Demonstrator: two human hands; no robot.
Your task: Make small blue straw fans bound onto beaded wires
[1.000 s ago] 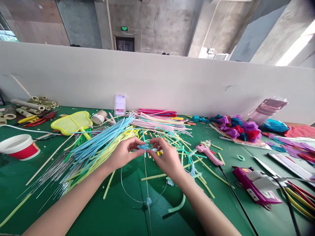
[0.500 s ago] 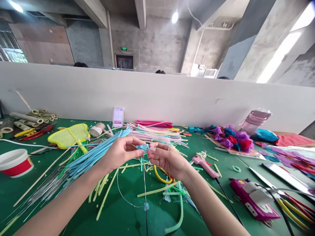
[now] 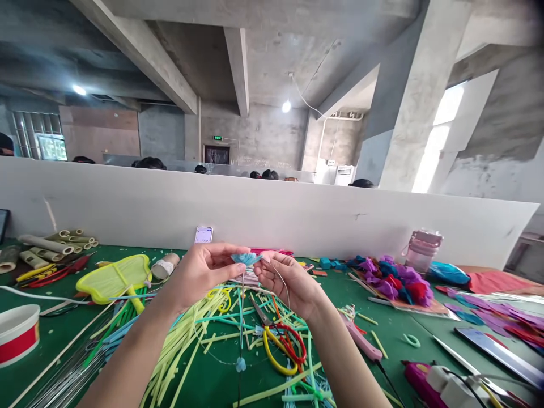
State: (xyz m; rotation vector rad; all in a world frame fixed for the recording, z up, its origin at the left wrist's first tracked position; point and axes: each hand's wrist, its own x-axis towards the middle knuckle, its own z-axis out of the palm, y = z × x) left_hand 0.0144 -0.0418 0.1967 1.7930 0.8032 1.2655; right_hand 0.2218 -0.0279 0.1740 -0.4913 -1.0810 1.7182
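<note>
My left hand is closed, thumb and fingertips pinching a small light-blue flower-like piece. A thin stem wire hangs from it, with a smaller blue piece lower down. At the blue flower's right edge, the fingertips of my right hand pinch a fine wire, which arcs across that hand. Below my hands lie scissors with yellow and red handles, among yellow-green fuzzy strips.
A pink glue gun with a cord lies to the right, near a magenta power strip. Purple, red and blue petals lie farther back. Left are a yellow fan-shaped piece and a paper cup. A white partition stands behind.
The view has tilted up, so the table sits lower in the picture. My hands stay together at the blue flower, which shows more openly. The fine wire now curves over my right hand.
</note>
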